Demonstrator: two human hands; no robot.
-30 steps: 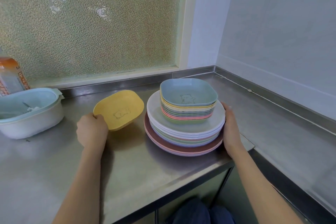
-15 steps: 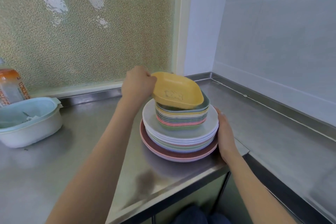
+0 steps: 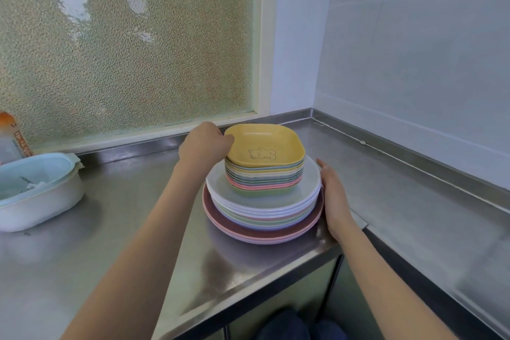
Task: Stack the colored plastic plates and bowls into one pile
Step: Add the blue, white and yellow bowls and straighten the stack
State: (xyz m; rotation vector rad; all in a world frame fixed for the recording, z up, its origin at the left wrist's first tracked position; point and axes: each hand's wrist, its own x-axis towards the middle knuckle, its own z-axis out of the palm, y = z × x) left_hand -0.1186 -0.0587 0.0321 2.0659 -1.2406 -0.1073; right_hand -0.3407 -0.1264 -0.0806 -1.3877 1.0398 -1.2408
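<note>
I am watching the yellow bowl [image 3: 265, 146] sitting on top of the stack of bowls [image 3: 263, 178], nested level with the ones below it. That stack is standing on the stack of plates [image 3: 262, 211], wide ones at the bottom, which I judge is why the pile is keeping steady: each layer is smaller than the one beneath.

The left hand [image 3: 204, 146] is lying against the bowl's left rim, fingers curled. Whether they are still pinching the rim or only touching it, I cannot tell from here. The right hand [image 3: 332, 199] is resting flat against the right edge of the plates, fingers straight and together, holding nothing. I am reading this as bracing, so the pile is not sliding on the steel counter [image 3: 132, 229] while the bowl goes on.

Against half a second ago: the bowl was then tilted above the stack in the left hand; now it is seated flat. The right hand is staying where it was.

The white tub [image 3: 38, 207] is standing well apart at the left. No loose dish is showing on the counter, so I judge the pile complete.
</note>
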